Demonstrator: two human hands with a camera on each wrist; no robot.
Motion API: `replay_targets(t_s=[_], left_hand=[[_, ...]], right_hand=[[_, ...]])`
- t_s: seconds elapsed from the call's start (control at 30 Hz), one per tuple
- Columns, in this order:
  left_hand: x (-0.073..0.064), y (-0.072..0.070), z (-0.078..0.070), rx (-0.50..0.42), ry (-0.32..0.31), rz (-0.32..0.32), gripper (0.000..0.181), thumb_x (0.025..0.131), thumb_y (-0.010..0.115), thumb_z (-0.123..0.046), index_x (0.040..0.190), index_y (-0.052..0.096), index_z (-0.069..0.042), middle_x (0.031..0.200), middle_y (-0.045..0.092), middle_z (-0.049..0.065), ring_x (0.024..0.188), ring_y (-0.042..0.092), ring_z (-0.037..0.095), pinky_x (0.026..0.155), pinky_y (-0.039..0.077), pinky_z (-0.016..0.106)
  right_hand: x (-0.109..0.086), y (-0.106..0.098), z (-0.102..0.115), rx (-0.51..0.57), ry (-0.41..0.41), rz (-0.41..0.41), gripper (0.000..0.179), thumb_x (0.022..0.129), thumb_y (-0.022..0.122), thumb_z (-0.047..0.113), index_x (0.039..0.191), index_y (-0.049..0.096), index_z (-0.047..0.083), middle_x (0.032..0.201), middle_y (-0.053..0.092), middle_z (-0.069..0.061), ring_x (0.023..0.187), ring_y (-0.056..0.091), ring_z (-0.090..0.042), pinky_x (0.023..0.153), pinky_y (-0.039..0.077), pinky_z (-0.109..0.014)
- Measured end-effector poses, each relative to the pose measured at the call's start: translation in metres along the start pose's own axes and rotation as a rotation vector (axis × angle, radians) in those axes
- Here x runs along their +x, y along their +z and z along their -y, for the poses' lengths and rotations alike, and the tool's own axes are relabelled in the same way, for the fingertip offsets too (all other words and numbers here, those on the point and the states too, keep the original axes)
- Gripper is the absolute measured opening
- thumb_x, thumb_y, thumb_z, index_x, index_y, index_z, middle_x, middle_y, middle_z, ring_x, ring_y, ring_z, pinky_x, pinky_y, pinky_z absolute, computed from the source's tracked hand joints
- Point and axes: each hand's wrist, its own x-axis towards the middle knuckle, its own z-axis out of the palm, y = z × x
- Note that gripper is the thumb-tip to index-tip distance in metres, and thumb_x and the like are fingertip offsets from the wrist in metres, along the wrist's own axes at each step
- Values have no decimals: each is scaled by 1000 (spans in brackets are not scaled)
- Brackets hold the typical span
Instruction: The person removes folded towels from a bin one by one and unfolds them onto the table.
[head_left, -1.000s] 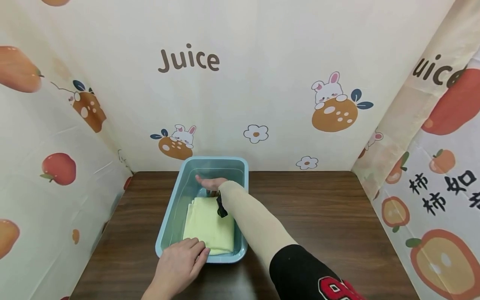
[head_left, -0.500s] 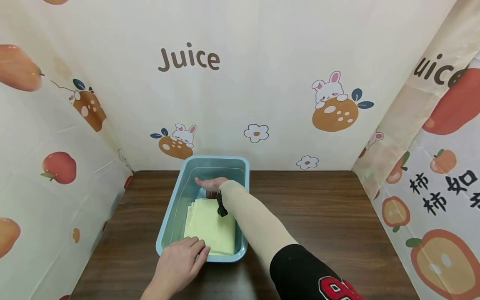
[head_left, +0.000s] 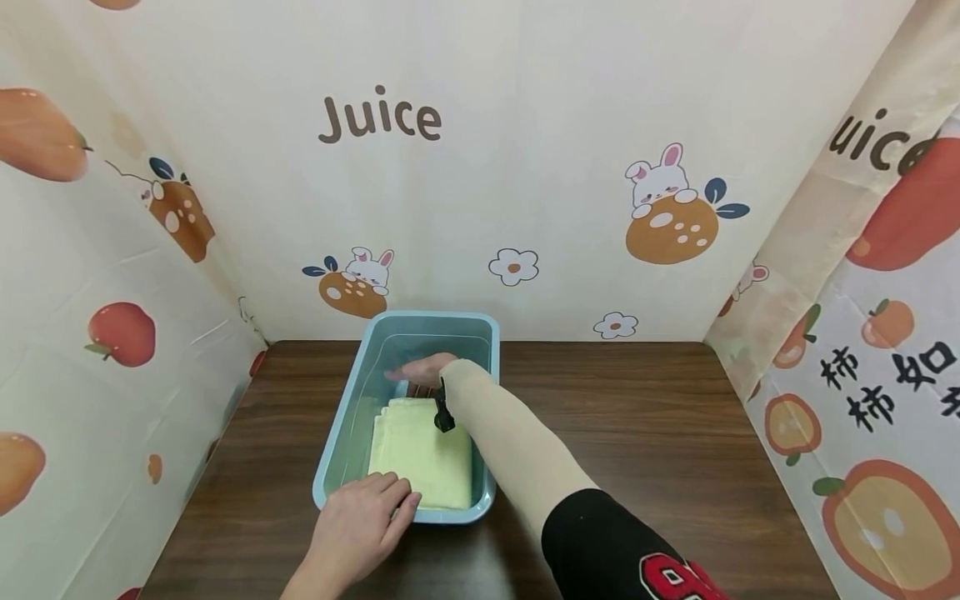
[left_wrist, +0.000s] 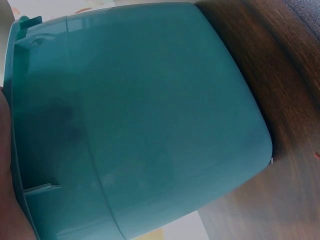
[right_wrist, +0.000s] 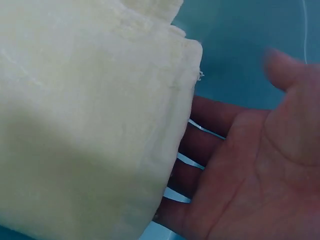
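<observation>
Right hand (right_wrist: pixel 250 165): spread, palm up, nothing pinched. 4 fingers reach straight under the edge of a folded pale-yellow towel (head_left: pixel 423 458), slight gaps between them; fingertips hidden by cloth. Thumb sticks out to the side, clear of the towel, tip blurred. Left hand (head_left: pixel 363 517): fingers bent over the near rim of the blue plastic basin (head_left: pixel 431 333), gripping it; fingertips out of sight, can't tell if they touch the towel.

Towel lies inside the basin, toward the near end and right side; layered folds show at its left edge, loose threads at 1 corner. Basin stands on a dark wood-grain table (head_left: pixel 600 417), far end up near the fruit-and-bunny print curtain (head_left: pixel 562 183) with "Juice" lettering.

In the way: right forearm in a beige sleeve (head_left: pixel 510 429) crosses the basin's right rim and hides part of it. Black device (head_left: pixel 444 417) at the right wrist blocks a bit of towel. Black upper sleeve (head_left: pixel 585 537) has a red patch (head_left: pixel 671 575).
</observation>
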Motion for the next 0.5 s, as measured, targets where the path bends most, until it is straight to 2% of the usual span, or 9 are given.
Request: replay_targets(t_s=[0.07, 0.13, 0.2, 0.27, 0.37, 0.5], left_hand=[[0, 0, 0, 0, 4, -7, 26, 93, 67, -36, 70, 55, -29, 63, 30, -19, 56, 33, 1, 50, 32, 20], [-1, 0, 0, 0, 3, -6, 28, 93, 67, -36, 69, 54, -29, 63, 30, -19, 56, 32, 0, 49, 31, 20], [0, 0, -1, 0, -6, 5, 28, 93, 66, -37, 69, 55, -29, 63, 30, -19, 56, 32, 1, 50, 31, 20], [0, -1, -1, 2, -15, 18, 28, 94, 65, -38, 70, 56, -29, 63, 30, -19, 56, 32, 1, 50, 31, 20], [1, -1, -2, 6, -19, 26, 28, 95, 64, -39, 70, 57, -29, 62, 31, -19, 56, 33, 1, 50, 32, 20], [0, -1, -1, 5, -6, 7, 29, 95, 64, -38, 69, 55, -29, 62, 30, -19, 56, 32, 1, 50, 31, 20]], right_hand=[[4, -1, -1, -46, 2, 32, 70, 92, 62, 57, 147, 49, 15, 150, 46, -5, 138, 41, -25, 111, 34, -45], [6, -2, -1, -94, 24, 50, 58, 90, 69, 48, 135, 59, 12, 136, 57, -5, 123, 53, -24, 103, 43, -42], [7, -3, -1, -129, 41, 61, 44, 90, 71, 41, 121, 67, 10, 120, 64, -6, 108, 60, -23, 94, 49, -39], [7, -5, -1, -172, 28, 88, 35, 93, 69, 37, 113, 70, 9, 113, 66, -6, 101, 63, -22, 89, 51, -37], [6, -6, -1, -205, 14, 107, 29, 94, 68, 34, 106, 72, 8, 106, 67, -6, 97, 64, -21, 85, 52, -36], [1, -7, 1, -207, 13, 103, 30, 93, 68, 35, 109, 70, 9, 109, 66, -5, 99, 63, -22, 87, 51, -37]])
